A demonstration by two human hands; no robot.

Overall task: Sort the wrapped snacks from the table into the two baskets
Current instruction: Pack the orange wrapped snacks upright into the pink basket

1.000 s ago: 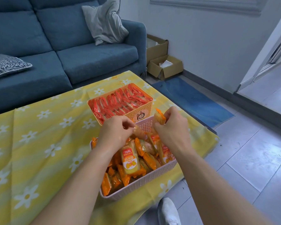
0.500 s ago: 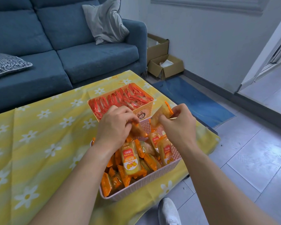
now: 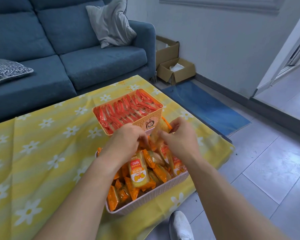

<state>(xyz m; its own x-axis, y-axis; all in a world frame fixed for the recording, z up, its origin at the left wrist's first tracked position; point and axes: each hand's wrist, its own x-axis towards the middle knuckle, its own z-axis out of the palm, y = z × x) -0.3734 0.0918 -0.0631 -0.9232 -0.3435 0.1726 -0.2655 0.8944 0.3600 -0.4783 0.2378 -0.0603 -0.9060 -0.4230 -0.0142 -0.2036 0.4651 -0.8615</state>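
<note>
Snack packet [image 3: 163, 126] at frame centre, above far end of pink basket [image 3: 145, 203], just below orange basket [image 3: 156, 120] in frame. Right hand [image 3: 178, 137] pinches packet's upper part, thumb and fingers curled round it. Left hand [image 3: 128, 141] just left of packet's lower end, fingers curled; cannot tell whether it grips anything. Packet's long axis slants lower left to upper right, orange crimped end pointing upper right. Pink basket holds orange-yellow snacks [image 3: 139, 172]; orange basket holds red snacks [image 3: 125, 110] in rows. Both baskets on bench [image 3: 42, 153].

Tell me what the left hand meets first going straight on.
Probably the snack pinched by the right hand, right ahead of the left hand; depth is unclear. The orange basket stands beyond.
</note>
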